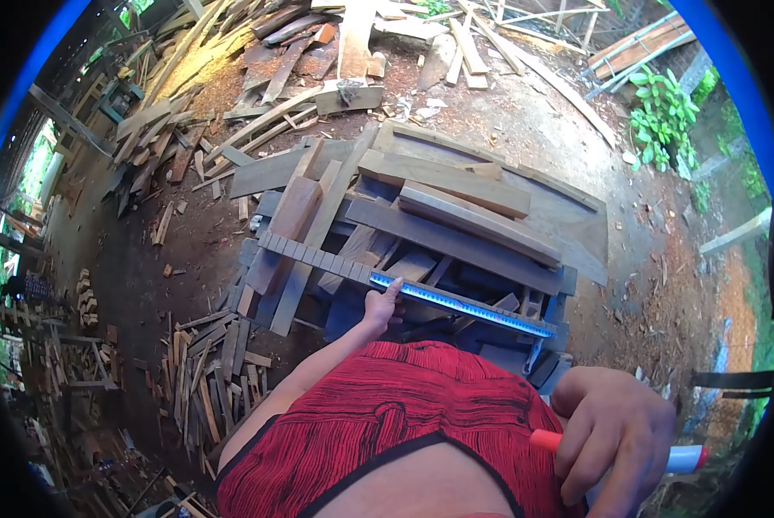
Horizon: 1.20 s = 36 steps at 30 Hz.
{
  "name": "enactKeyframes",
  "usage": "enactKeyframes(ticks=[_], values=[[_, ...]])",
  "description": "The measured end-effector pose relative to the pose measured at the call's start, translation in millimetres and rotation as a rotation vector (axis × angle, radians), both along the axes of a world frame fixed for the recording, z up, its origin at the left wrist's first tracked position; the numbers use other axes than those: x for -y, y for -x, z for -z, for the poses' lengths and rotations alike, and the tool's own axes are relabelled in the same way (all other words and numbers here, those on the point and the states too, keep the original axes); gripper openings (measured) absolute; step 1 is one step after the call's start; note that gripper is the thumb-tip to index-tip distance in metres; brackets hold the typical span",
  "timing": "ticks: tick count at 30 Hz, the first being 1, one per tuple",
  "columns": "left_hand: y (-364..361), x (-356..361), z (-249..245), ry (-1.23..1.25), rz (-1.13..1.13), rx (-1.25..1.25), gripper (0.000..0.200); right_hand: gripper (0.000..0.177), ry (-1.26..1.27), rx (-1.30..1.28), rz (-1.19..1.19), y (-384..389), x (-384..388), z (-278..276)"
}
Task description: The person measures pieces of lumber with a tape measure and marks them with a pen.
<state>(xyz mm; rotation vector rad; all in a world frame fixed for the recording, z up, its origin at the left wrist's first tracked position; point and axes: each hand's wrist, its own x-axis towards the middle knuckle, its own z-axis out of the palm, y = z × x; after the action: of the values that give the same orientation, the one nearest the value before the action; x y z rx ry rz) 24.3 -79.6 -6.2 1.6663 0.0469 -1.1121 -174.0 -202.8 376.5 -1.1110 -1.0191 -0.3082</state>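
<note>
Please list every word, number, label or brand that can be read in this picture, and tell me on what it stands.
No text can be read in this picture.
Blue measuring tape, held by the left hand on the wooden strip: scale marks too small and blurred to read.
Marker in the right hand: no legible print shows.
</note>
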Motion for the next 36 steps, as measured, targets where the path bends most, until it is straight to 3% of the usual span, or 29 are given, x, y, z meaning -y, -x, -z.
enactKeyframes(ticks=[5, 9, 12, 14, 15, 21, 28, 31, 33, 35, 36], values=[[1.6, -0.7, 0.9, 0.001, 0.002, 0.023, 0.048, 0.020, -0.055, 0.039, -0.194, -13.9, -2.0, -7.8], [-2.5, -1.2, 0.1, -0.008, 0.010, 0.026, 0.048, 0.021, -0.048, 0.055, -0.219, -22.3, -1.1, -11.6], [-0.9, -2.6, 2.1, -0.013, 0.012, 0.026, 0.049, 0.022, -0.149, 0.090, -0.122, -22.8, -8.9, -11.1], [-1.0, -2.5, 0.2, -0.002, 0.003, 0.039, 0.049, 0.024, -0.202, -0.123, 0.156, -16.9, -20.0, -17.8], [-1.1, -1.8, 0.8, 0.002, 0.004, 0.037, 0.049, 0.024, -0.095, -0.174, -0.009, -24.9, -9.4, -23.8], [-2.3, -3.0, 2.6, -0.010, 0.004, 0.054, 0.049, 0.024, -0.025, -0.095, -0.188, -41.5, -7.2, -22.8], [-3.1, -2.2, 6.1, 0.000, -0.006, 0.057, 0.049, 0.021, -0.051, -0.148, -0.115, -56.5, -12.3, -22.6], [-3.7, -3.2, 7.2, -0.011, -0.004, 0.050, 0.049, 0.019, 0.028, -0.058, -0.191, -67.1, -10.5, -17.5], [-3.8, -3.6, 7.1, 0.006, -0.005, 0.039, 0.049, 0.017, -0.189, 0.022, -0.185, -75.4, -13.7, -5.2], [-4.0, -4.6, 11.3, 0.020, -0.002, 0.045, 0.050, 0.015, -0.153, -0.174, -0.018, -73.8, -3.5, 4.7], [-4.5, -4.1, 11.1, 0.032, 0.000, 0.056, 0.050, 0.015, -0.124, -0.310, 0.209, -71.4, -8.1, 3.2]])
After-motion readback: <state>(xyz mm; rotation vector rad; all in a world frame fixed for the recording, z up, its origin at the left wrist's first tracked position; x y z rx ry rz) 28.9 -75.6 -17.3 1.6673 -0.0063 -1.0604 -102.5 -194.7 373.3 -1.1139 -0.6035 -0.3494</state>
